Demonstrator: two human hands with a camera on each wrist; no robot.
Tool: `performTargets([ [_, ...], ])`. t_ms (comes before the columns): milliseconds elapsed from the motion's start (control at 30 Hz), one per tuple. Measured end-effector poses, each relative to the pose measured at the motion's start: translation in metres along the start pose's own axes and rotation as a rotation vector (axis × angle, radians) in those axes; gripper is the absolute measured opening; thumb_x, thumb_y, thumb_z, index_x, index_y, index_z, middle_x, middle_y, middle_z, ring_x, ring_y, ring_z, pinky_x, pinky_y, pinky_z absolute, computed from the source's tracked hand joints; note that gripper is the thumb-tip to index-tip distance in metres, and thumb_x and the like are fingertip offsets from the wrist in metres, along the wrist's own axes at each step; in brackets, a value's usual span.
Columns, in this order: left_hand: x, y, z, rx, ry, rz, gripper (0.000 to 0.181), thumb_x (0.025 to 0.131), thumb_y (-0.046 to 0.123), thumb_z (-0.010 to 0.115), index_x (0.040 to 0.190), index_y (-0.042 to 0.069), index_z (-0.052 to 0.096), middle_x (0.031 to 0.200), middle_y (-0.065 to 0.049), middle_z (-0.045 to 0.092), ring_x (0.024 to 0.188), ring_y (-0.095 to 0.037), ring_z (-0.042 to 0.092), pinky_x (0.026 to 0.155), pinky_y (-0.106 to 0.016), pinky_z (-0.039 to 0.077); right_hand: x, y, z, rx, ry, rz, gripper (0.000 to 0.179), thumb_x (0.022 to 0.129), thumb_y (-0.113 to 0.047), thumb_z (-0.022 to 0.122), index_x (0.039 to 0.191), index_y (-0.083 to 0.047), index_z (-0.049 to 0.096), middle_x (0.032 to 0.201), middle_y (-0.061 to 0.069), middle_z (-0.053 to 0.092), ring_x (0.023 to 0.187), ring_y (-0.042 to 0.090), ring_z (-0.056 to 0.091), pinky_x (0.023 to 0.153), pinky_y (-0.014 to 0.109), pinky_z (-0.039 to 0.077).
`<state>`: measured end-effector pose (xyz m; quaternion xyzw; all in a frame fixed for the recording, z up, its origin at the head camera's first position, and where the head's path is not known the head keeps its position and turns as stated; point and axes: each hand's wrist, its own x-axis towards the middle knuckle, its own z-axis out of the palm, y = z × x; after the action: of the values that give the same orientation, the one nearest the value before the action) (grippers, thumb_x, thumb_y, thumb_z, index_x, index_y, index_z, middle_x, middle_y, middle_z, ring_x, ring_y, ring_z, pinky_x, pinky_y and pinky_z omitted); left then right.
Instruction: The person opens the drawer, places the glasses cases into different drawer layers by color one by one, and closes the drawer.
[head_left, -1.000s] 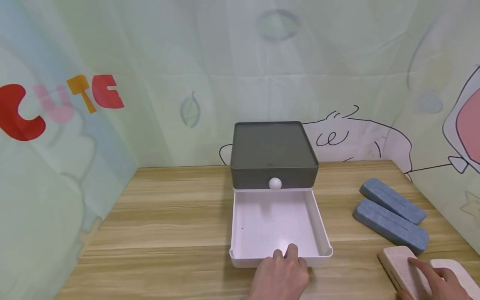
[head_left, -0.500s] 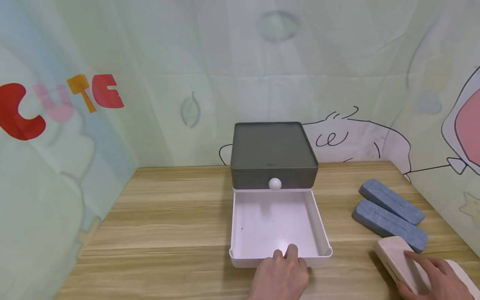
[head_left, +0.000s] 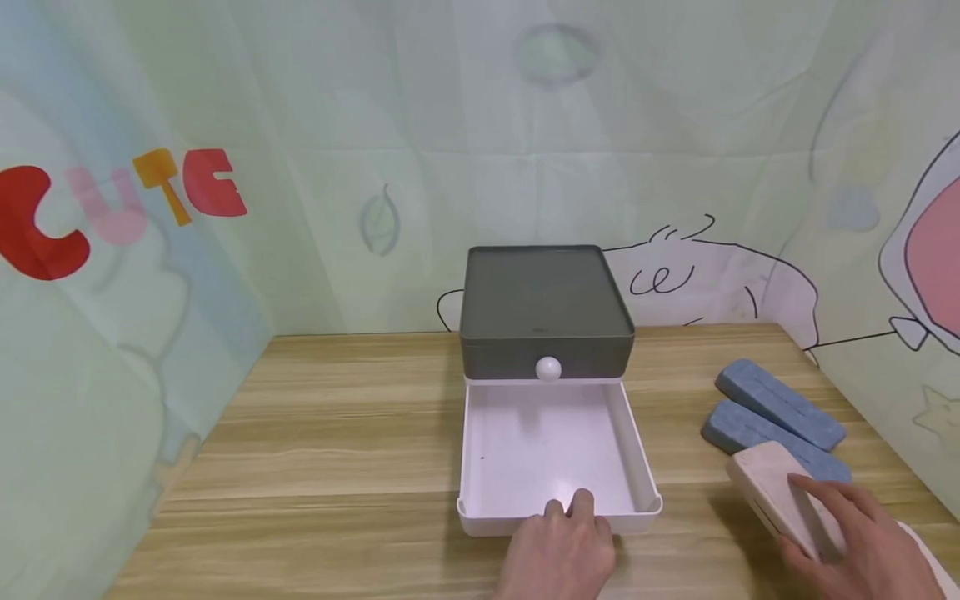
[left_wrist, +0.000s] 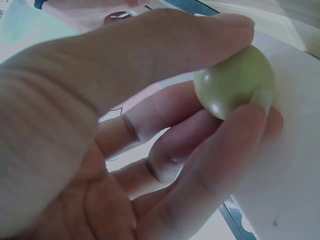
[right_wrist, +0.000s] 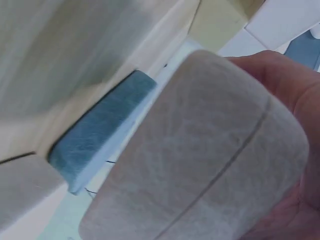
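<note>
My left hand point(head_left: 558, 554) is at the front of a pulled-out white drawer point(head_left: 547, 442). In the left wrist view its thumb and fingers pinch a round knob point(left_wrist: 237, 82). At the right, my right hand point(head_left: 873, 542) grips a beige glasses case point(head_left: 776, 487), thumb on one side and fingers on the other. That case is tilted and raised off the table, partly in front of the nearer blue case point(head_left: 750, 433). In the right wrist view its seamed surface point(right_wrist: 195, 150) fills the middle. A second beige case point(right_wrist: 27, 192) lies below, mostly hidden by the hand in the head view.
A grey-topped drawer box point(head_left: 547, 292) stands at the back, its upper drawer's white knob point(head_left: 548, 368) facing me. The farther blue case point(head_left: 783, 404) lies beside the nearer one on the wooden table point(head_left: 337, 433). A printed curtain point(head_left: 337, 167) closes the back and sides.
My right hand has lifted the beige case off the table and brought it a little left and away from me. The left hand and the drawer look unmoved.
</note>
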<state>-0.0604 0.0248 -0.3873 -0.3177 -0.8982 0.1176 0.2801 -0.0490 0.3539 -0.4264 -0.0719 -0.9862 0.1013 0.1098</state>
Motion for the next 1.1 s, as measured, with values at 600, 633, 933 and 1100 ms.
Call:
performTargets([
  [600,-0.001,-0.001,0.001,-0.002,-0.014,0.006,0.016,0.082,0.03,0.07,0.068,0.021,0.068,0.069,0.005,0.047,0.048,-0.007,0.042,0.037,-0.021,0.033,0.01,-0.04,-0.027,0.142,0.221,-0.216,0.071,0.061,-0.022,0.093,0.124,-0.008,0.066,0.123,0.021,0.061,0.084,0.04,0.062,0.056,0.025,0.039],
  [633,-0.001,-0.001,0.001,-0.001,-0.011,0.004,0.016,0.082,0.03,0.07,0.068,0.021,0.068,0.069,0.005,0.047,0.049,-0.007,0.042,0.037,-0.021,0.033,0.011,-0.043,-0.028,0.145,0.214,-0.213,0.071,0.061,-0.022,0.093,0.125,-0.008,0.066,0.123,0.02,0.061,0.085,0.041,0.063,0.058,0.027,0.04],
  [933,-0.001,0.001,0.0,-0.004,-0.018,0.0,0.016,0.083,0.031,0.069,0.07,0.022,0.069,0.071,0.004,0.048,0.049,-0.008,0.043,0.037,-0.022,0.034,0.015,-0.062,-0.033,0.139,0.188,-0.203,0.074,0.063,-0.024,0.094,0.13,-0.01,0.065,0.126,0.02,0.06,0.093,0.041,0.062,0.061,0.038,0.048],
  [1100,0.0,0.001,-0.002,0.002,-0.037,0.009,0.016,0.084,0.031,0.068,0.071,0.022,0.07,0.071,0.004,0.048,0.05,-0.008,0.043,0.037,-0.022,0.034,0.018,-0.073,-0.037,0.174,0.26,-0.276,0.072,0.062,-0.021,0.093,0.129,-0.013,0.066,0.127,0.016,0.062,0.093,0.041,0.064,0.06,0.032,0.046],
])
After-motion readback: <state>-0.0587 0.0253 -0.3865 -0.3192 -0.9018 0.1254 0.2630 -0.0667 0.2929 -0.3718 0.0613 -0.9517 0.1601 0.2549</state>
